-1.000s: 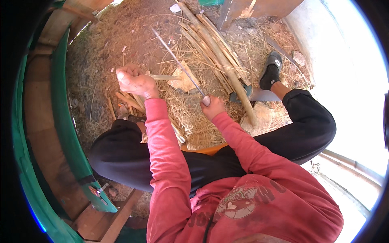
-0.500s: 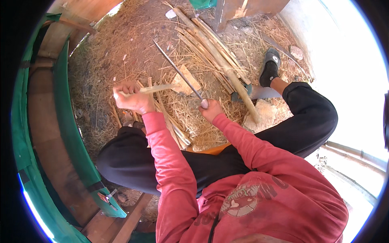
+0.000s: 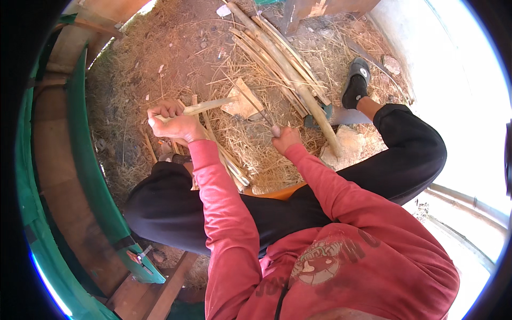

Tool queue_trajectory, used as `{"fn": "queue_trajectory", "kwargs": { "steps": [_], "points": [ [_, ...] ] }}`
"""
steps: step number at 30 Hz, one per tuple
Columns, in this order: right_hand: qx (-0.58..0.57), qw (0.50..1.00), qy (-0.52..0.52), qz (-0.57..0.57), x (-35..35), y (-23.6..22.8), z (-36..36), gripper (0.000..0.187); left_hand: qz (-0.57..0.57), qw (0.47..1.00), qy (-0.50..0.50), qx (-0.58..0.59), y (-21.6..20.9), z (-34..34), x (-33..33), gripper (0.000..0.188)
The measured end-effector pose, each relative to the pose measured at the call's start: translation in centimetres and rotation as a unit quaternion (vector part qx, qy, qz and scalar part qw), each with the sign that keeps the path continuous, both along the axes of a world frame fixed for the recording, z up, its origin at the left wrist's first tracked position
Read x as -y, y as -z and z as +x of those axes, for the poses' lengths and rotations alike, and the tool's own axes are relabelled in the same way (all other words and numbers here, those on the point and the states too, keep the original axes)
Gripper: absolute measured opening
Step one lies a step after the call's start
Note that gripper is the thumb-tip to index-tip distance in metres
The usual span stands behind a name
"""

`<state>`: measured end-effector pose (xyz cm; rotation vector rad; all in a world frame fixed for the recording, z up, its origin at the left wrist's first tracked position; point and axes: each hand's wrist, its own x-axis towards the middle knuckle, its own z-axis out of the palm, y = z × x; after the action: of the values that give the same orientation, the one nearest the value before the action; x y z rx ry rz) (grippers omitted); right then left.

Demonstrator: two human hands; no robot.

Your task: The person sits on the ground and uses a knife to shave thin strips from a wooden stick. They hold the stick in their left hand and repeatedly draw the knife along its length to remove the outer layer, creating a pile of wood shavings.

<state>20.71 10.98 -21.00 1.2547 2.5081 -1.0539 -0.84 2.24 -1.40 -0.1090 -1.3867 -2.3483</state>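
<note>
A pale, flat strip of split wood (image 3: 210, 105) is gripped by the left hand (image 3: 175, 121), whose fingers are curled firmly around it; its free end is pointed to the right. A long, thin metal blade (image 3: 249, 100) with a rounded, pale handle (image 3: 276, 130) is held by the right hand (image 3: 288, 140), the fingers being wrapped around the handle. The blade is slanted up and to the left, and a gap is seen between it and the strip's tip. Both are held over a flat, tan, angular block (image 3: 234, 109); whether the block is touched by either cannot be told. Beyond the right hand, a long, round, light-brown wooden pole (image 3: 309, 100) is laid beside thin split wooden lengths (image 3: 272, 66) on the straw-strewn brown earth floor (image 3: 160, 58). By the pole's near end, a pale, rough stone (image 3: 352, 145) is seen. More cut wooden strips (image 3: 234, 170) are partly hidden by the left forearm
</note>
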Motion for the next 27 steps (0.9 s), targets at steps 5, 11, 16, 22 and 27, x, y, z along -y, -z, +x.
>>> {"fn": "queue_trajectory", "kwargs": {
  "steps": [5, 11, 16, 22, 27],
  "points": [
    [0.034, 0.997, -0.011, -0.064, 0.6, -3.1, -0.4, 0.035, 0.002, 1.000, 0.019, 0.006, 0.2, 0.0, 1.3, 0.029],
    [0.004, 1.000, -0.025, -0.005, 0.2, -2.2, 0.3, 0.028, 0.004, 1.000, 0.005, 0.025, 0.0, -0.2, 1.3, 0.030],
    [-0.186, 0.979, 0.047, -0.068, 0.7, -6.1, -1.7, 0.027, -0.014, 1.000, 0.000, 0.006, 0.6, -0.7, 1.5, 0.034],
    [-0.006, 0.998, -0.046, 0.035, 0.7, -0.7, 2.6, 0.030, -0.038, 0.999, -0.008, -0.019, 0.3, -1.6, 2.1, 0.038],
    [-0.035, 0.998, -0.021, -0.038, 0.0, -3.4, -0.9, 0.022, -0.035, 0.999, 0.003, -0.011, 0.5, -1.1, 2.0, 0.038]
  ]
}}
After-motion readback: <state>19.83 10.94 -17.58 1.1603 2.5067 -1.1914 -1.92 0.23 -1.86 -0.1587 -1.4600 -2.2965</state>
